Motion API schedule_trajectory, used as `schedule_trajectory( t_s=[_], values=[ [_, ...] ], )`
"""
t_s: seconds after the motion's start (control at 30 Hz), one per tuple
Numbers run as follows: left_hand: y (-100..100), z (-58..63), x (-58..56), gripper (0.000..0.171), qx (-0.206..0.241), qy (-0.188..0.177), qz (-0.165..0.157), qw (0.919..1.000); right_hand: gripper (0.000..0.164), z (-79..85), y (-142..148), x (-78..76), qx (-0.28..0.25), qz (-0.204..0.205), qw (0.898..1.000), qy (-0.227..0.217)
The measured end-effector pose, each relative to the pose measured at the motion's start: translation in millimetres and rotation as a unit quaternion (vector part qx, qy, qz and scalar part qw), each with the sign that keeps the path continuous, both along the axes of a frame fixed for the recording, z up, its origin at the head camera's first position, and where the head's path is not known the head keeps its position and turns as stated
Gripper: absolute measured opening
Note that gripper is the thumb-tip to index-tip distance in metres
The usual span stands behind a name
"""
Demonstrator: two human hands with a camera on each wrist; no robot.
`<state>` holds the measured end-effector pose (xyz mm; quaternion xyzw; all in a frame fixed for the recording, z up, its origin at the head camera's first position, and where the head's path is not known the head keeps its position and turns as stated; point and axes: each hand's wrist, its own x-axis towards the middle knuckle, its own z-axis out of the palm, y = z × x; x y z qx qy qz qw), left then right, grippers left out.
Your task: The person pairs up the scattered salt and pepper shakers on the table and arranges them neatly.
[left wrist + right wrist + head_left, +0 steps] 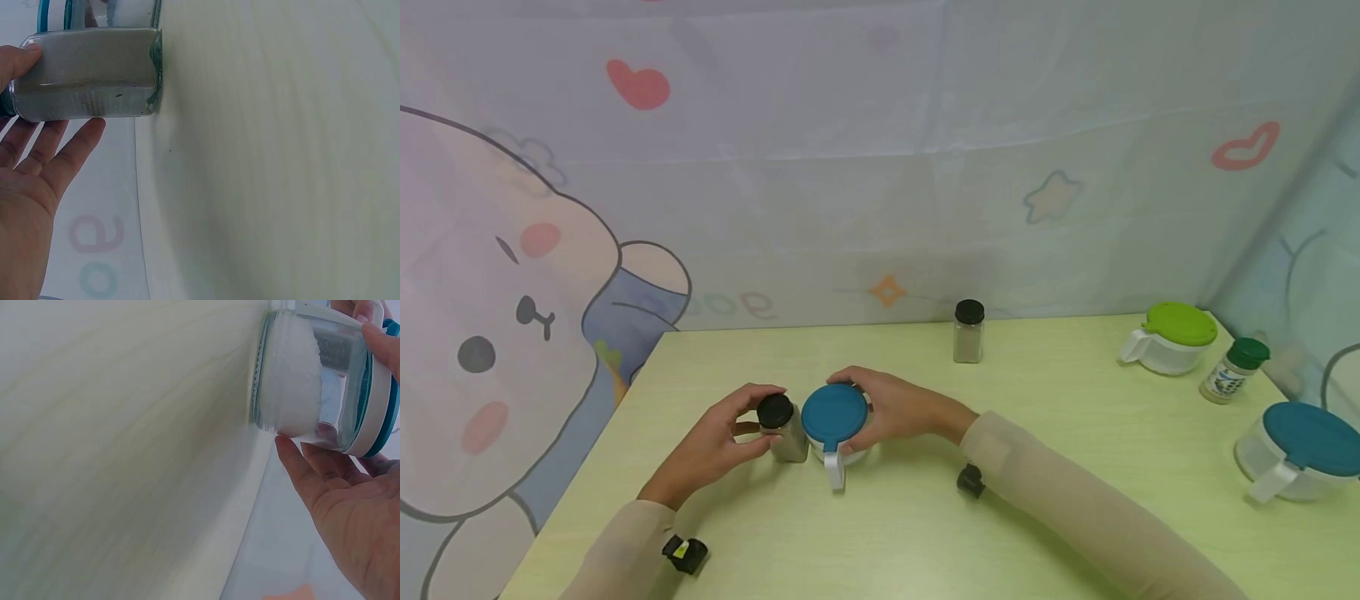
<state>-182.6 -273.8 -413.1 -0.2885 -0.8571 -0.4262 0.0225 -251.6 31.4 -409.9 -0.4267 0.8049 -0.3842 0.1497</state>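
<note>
At the left of the table my left hand (724, 435) holds a clear spice jar (790, 442) with a black lid, thumb on one side and fingers on the other. A grey-brown powder fills much of that spice jar (94, 59) in the left wrist view. Right beside it, my right hand (898, 407) grips a round seasoning pot (835, 412) with a blue lid and a white handle pointing toward me. White grains lie inside the clear seasoning pot (294, 375) in the right wrist view. Both containers stand upright on the table, side by side.
Another black-lidded spice jar (968, 333) stands near the table's back edge. Along the right side are a green-lidded seasoning pot (1172, 337), a green-capped shaker (1228, 373) and a second blue-lidded pot (1300, 450). A printed cloth (850, 167) hangs behind the table (865, 542).
</note>
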Motion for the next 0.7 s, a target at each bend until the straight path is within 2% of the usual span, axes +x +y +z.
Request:
schedule_trajectory(
  t_s=[0.3, 0.7],
  values=[
    [-0.2, -0.8, 0.2, 0.061, 0.004, -0.007, 0.002, 1.0, 0.095, -1.0, -1.5, -0.9, 0.004, -0.005, 1.0, -0.004],
    [-1.5, -3.4, -2.8, 0.06, 0.01, -0.009, 0.0, 0.9999, 0.089, -1.1, -2.2, -0.9, -0.006, -0.007, 1.0, -0.012]
  ],
)
